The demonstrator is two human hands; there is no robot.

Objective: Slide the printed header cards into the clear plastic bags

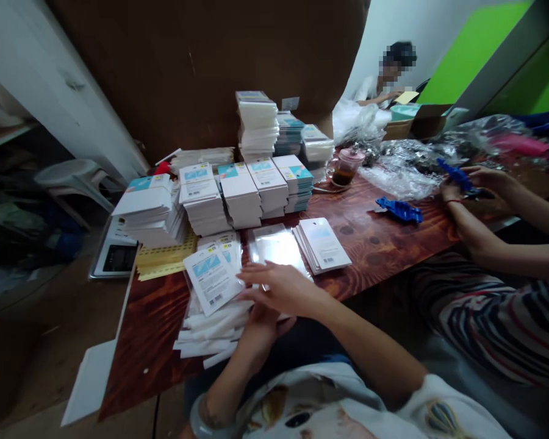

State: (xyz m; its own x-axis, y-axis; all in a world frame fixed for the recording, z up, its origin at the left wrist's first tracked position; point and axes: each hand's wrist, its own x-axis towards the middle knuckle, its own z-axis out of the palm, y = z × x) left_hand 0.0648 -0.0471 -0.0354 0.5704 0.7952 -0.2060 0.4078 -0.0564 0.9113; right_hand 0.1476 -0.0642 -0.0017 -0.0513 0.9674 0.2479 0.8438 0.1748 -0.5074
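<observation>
My right hand reaches over the table's front edge with its fingers spread, crossing above my left hand. The left hand's fingers are mostly hidden beneath it. Just left of my right fingertips lies a printed white card, on a pile of clear-bagged cards. Below that card is a stack of white packets, close to my left wrist. Beyond the hands rests a pile of clear plastic sleeves. To its right sits a fanned stack of white cards. Whether either hand holds something cannot be made out.
Tall card stacks line the table's back. Behind them stand a glass mug of dark drink and crumpled plastic. At right another person's hands hold a blue part; another blue part lies nearby. A scale is at left.
</observation>
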